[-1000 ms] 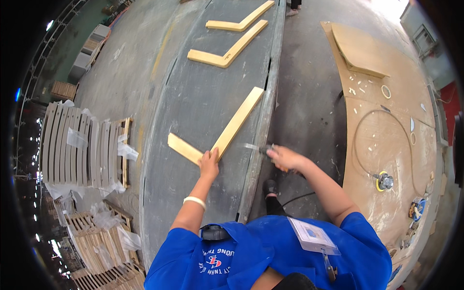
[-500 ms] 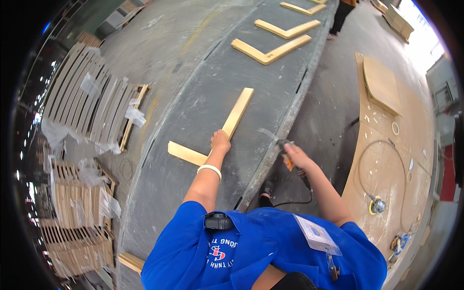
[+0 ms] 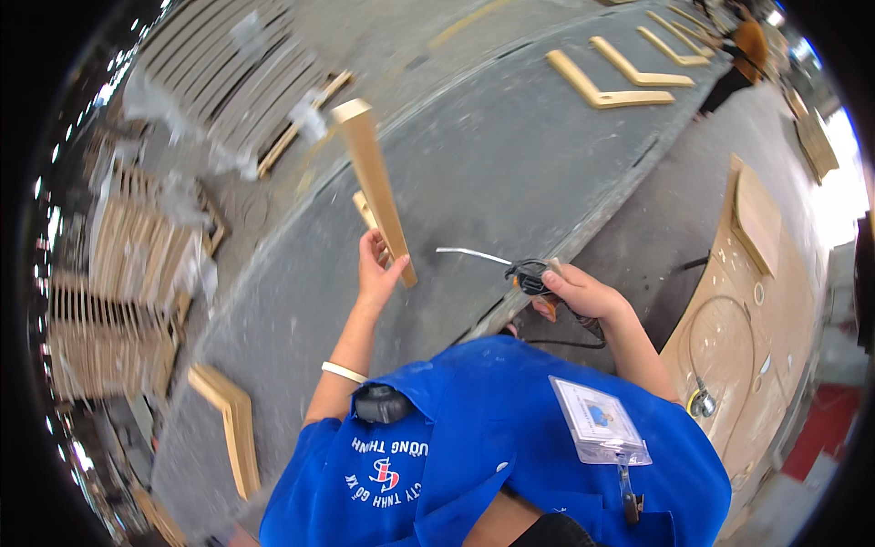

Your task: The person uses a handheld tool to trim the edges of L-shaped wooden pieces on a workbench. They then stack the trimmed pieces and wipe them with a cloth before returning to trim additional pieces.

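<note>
Pale wood makes up the angled bar (image 3: 372,173) in the person's left hand (image 3: 375,273), which grips it near its lower end, thumb on the near face and fingers round the other side. The bar is tipped up over the dark grey worktop (image 3: 492,173), its long leg rising toward the camera and its other leg mostly hidden behind; whether its low end touches the surface I cannot tell.

The right hand (image 3: 579,290) is closed round a black and orange tool (image 3: 530,275), probably an air gun, with a thin bent metal tube (image 3: 474,253) aimed toward the bar. The tube's tip is near the wood but apart from it.

More angled bars (image 3: 606,97) lie in a spaced row toward the far end of the worktop, where a co-worker (image 3: 749,53) stands. At the near left, beside the person's sleeve, lie other angled pieces (image 3: 235,428), seemingly two set together.

The step in hand looks to be turning the bar so another face comes round to the tool. From this pose, the next move calls for a firm left grip against the weight of the long leg, and a small wrist adjustment on the right to line the tube up with the exposed face without knocking the wood. The trailing cord (image 3: 570,345) needs slack too.
</note>
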Demonstrator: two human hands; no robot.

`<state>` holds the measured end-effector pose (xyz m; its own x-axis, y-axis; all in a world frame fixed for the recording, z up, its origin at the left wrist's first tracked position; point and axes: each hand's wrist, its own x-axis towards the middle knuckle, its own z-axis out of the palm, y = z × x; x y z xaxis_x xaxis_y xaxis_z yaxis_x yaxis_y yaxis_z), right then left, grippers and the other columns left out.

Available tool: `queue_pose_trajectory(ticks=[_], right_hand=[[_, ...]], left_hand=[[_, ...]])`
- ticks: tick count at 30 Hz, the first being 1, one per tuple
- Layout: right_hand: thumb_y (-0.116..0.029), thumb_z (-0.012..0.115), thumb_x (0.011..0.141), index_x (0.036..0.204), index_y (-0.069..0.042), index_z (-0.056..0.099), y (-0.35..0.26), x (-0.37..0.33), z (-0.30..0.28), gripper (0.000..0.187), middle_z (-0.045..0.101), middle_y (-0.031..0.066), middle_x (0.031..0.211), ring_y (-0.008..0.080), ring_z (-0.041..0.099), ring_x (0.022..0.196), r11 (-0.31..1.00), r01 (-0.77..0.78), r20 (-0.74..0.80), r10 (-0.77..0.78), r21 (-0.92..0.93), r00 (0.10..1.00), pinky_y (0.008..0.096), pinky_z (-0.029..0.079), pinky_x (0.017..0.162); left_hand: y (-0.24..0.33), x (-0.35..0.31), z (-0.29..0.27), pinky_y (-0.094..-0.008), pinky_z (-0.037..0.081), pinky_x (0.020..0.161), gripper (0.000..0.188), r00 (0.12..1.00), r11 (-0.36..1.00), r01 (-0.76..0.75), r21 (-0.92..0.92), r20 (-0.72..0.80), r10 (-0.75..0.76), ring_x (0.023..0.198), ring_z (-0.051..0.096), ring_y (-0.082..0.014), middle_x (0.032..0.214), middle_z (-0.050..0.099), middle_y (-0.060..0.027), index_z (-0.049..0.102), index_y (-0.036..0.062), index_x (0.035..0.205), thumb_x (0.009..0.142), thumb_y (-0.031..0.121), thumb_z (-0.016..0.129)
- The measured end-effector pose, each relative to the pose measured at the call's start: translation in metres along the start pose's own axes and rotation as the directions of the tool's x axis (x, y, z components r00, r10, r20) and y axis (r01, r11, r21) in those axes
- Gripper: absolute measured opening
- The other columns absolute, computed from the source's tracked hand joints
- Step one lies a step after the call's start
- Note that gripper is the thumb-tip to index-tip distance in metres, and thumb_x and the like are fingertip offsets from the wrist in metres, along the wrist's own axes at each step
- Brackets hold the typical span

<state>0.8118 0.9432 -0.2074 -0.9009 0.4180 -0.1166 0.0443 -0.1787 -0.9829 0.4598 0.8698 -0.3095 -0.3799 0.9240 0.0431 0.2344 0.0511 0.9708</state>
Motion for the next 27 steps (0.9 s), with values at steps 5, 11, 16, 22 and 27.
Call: queue_pose_trajectory(ticks=[5, 11, 16, 22, 27], right_hand=[[-0.036, 0.04, 0.099, 0.09, -0.004, 0.044, 0.018, 0.042, 0.089, 0.034, 0.047, 0.0007, 0.062, 0.0096, 0.046, 0.053, 0.937, -0.274, 0.106, 0.302, -0.217, 0.948, 0.0262, 0.042, 0.053], [-0.04, 0.042, 0.098, 0.101, -0.002, 0.049, 0.077, 0.066, 0.136, 0.039, 0.051, 0.0042, 0.064, 0.012, 0.049, 0.053, 0.753, -0.539, -0.07, 0.557, -0.378, 0.828, 0.0273, 0.041, 0.05], [-0.043, 0.045, 0.096, 0.115, 0.001, 0.048, 0.108, 0.08, 0.166, 0.048, 0.053, 0.0068, 0.065, 0.0136, 0.052, 0.055, 0.683, -0.497, -0.4, 0.314, -0.535, 0.861, 0.0277, 0.043, 0.05], [-0.041, 0.052, 0.094, 0.114, 0.002, 0.046, 0.113, 0.06, 0.18, 0.048, 0.053, 0.0048, 0.064, 0.0125, 0.054, 0.057, 0.639, -0.618, -0.207, 0.599, -0.459, 0.773, 0.0277, 0.044, 0.05], [-0.03, 0.061, 0.087, 0.108, -0.004, 0.059, 0.163, 0.043, 0.132, 0.033, 0.061, 0.0072, 0.077, 0.016, 0.059, 0.066, 0.759, -0.597, -0.563, 0.384, -0.259, 0.732, 0.0304, 0.049, 0.059]], left_hand=[[-0.026, -0.102, -0.078, -0.0346, 0.044, 0.093, 0.065, 0.981, 0.962, 0.12, -0.245, -0.119, -0.152, 0.115, 0.049, -0.019, 0.124, 0.05, -0.0078, 0.035, 0.0063, 0.134, 0.079, 0.0, 0.067], [-0.098, -0.22, -0.146, -0.0408, 0.051, 0.089, 0.03, 0.747, 0.507, 0.296, -0.809, -0.135, -0.651, 0.104, 0.061, -0.0288, 0.112, 0.061, -0.0163, 0.052, 0.0014, 0.116, 0.09, 0.013, 0.06], [-0.129, -0.266, -0.162, -0.0338, 0.056, 0.071, 0.023, 0.605, 0.355, 0.594, -0.721, 0.111, -0.788, 0.088, 0.066, -0.0266, 0.096, 0.066, -0.0152, 0.055, 0.0023, 0.102, 0.094, 0.024, 0.053], [-0.136, -0.265, -0.161, -0.0343, 0.052, 0.07, 0.04, 0.894, 0.851, 0.439, 0.288, -0.235, -0.382, 0.073, 0.063, -0.0234, 0.084, 0.066, -0.0086, 0.056, 0.0024, 0.11, 0.08, 0.026, 0.07], [-0.139, -0.252, -0.155, -0.0419, 0.044, 0.09, 0.06, 0.965, 0.469, 0.247, 0.848, -0.261, -0.035, 0.109, 0.049, -0.0345, 0.117, 0.051, -0.0155, 0.052, 0.0034, 0.118, 0.07, 0.026, 0.077]])
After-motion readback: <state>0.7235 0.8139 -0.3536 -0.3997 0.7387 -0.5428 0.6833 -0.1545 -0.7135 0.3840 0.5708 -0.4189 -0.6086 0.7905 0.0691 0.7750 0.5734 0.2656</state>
